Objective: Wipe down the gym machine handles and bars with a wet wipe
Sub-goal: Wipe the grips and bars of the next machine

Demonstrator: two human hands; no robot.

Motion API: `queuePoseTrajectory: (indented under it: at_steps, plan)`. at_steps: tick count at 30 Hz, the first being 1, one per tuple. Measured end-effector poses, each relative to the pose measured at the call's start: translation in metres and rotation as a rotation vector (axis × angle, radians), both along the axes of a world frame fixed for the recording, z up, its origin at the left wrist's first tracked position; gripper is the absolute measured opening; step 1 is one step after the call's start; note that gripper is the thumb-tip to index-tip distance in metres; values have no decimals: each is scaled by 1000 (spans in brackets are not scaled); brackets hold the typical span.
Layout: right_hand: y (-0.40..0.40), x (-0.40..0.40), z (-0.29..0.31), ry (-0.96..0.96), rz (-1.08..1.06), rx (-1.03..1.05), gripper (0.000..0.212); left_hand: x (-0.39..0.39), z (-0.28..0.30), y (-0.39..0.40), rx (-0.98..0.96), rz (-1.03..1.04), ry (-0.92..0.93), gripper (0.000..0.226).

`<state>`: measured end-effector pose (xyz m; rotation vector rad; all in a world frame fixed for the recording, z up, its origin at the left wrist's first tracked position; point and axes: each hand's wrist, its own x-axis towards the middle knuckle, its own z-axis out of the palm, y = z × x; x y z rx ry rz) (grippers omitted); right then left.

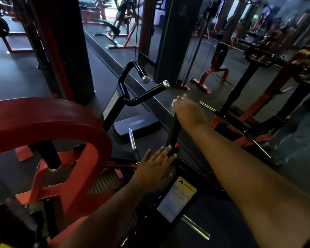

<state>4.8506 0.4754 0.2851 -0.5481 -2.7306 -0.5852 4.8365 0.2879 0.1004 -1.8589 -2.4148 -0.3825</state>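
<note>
Right hand (188, 111) is curled around the top end of a black bar (172, 135), gripping it with a white wipe (174, 103) bunched under the fingers; only a small bit of wipe shows at the hand's left edge, next to a ring on one finger. The bar runs steeply down from that hand to its lower end by the left hand (153, 169). Left hand is flat, fingers straight and slightly spread, fingertips touching the base of the bar, palm over the black machine body; it holds nothing. Just right of the left wrist: a warning label (177, 198) with yellow top on the black frame. Left of the bar, a black forked handle (132, 86) with two chrome-capped ends stands upright, apart from both hands. Below it, a dark foot pad (136, 124) and a short chrome peg (132, 138), near the left fingertips but not touching. A thick red curved frame (61, 119) fills the left foreground. A second chrome peg (196, 227) sticks out low right of the label. Behind: a mirror wall (204, 42) with reflected red and black machines, dark rubber floor (16, 68).
</note>
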Motion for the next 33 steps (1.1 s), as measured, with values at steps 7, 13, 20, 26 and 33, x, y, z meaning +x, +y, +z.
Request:
queuePoseTrajectory:
  at_steps: [7, 13, 20, 26, 33]
  plan:
    - [-48, 28, -54, -37, 53, -114, 34, 0, -13, -3, 30, -63, -31, 76]
    - [-28, 47, -37, 6, 180, -342, 36, 11, -17, 0, 46, -21, -11, 83]
    - [-18, 11, -18, 0, 23, -133, 35, 4, -14, 5, 49, -61, 67, 84]
    - [-40, 52, -63, -139, 112, -379, 43, 13, -24, -1, 62, -74, -12, 86]
    - [-16, 44, -50, 199, 229, -520, 34, 28, -47, -18, 31, -100, -76, 82]
